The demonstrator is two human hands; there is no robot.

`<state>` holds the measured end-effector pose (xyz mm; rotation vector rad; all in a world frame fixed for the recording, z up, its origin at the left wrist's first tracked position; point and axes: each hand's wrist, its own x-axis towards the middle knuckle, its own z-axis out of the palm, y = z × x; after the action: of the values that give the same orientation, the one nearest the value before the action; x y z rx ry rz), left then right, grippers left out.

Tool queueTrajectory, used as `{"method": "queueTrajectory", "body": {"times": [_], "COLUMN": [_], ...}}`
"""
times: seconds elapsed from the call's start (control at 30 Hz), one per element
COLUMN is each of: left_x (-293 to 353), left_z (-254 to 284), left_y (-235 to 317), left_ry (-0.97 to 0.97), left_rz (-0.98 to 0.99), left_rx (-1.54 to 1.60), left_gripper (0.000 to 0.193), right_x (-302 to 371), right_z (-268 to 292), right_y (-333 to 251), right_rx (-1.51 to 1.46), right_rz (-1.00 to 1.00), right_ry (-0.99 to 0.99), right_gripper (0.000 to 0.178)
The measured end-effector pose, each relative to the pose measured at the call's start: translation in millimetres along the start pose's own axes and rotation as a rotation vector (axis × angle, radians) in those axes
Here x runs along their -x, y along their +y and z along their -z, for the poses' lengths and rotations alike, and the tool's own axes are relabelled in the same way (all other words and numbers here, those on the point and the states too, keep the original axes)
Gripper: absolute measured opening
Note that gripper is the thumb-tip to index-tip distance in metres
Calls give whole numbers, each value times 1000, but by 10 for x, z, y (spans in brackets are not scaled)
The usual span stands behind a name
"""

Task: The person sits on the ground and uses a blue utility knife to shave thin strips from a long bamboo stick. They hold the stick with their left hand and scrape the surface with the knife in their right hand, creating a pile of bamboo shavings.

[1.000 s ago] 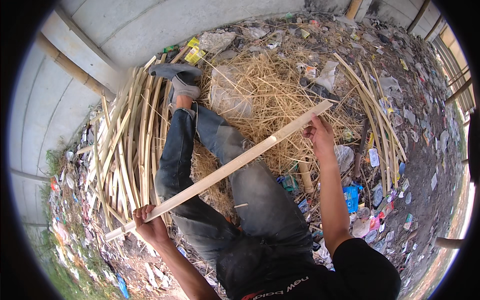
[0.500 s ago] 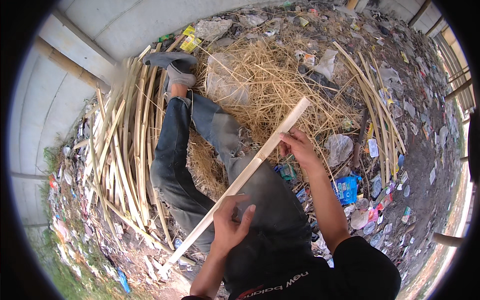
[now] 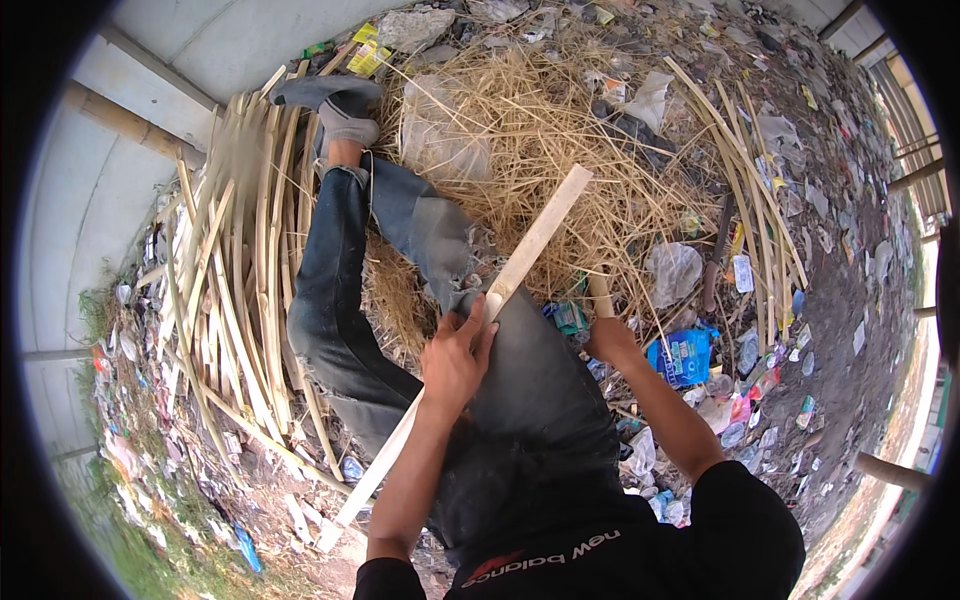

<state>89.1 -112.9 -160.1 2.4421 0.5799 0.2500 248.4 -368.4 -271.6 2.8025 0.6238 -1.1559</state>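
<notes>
Between fingers of the left hand (image 3: 455, 362), we've one pale strip (image 3: 535, 243) pinched; right hand (image 3: 612, 342) at wooden stick (image 3: 600, 295), grip unclear; beyond fingers: shavings (image 3: 545, 130) already heaped, strip pile (image 3: 270, 300) left, smaller bundle (image 3: 752, 175) right.

- Across the upper left we see a pale grey panelled wall (image 3: 230, 40), a round pole (image 3: 135, 126) slanting against it.
- Over the right side we find dark ground (image 3: 850, 285) strewn with litter (image 3: 685, 357).
- At lower left we notice green weeds (image 3: 110, 530).
- Along the right rim we have a slatted structure (image 3: 905, 115) and bright daylight.
</notes>
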Motion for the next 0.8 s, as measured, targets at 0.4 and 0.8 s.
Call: {"method": "queueTrajectory", "body": {"times": [0.4,0.8], "left_x": [9,16], "left_z": [-59,-32], "left_y": [-24,41], "left_ry": [52,30], "left_rz": [0,51], "left_rx": [9,35], "left_gripper": [44,45], "right_x": [-674,-693], "right_z": [-1196,-537], "right_y": [-22,-183], "right_rx": [-30,153], "right_rz": [571,695], "right_ry": [711,492], "right_gripper": [34,30]}}
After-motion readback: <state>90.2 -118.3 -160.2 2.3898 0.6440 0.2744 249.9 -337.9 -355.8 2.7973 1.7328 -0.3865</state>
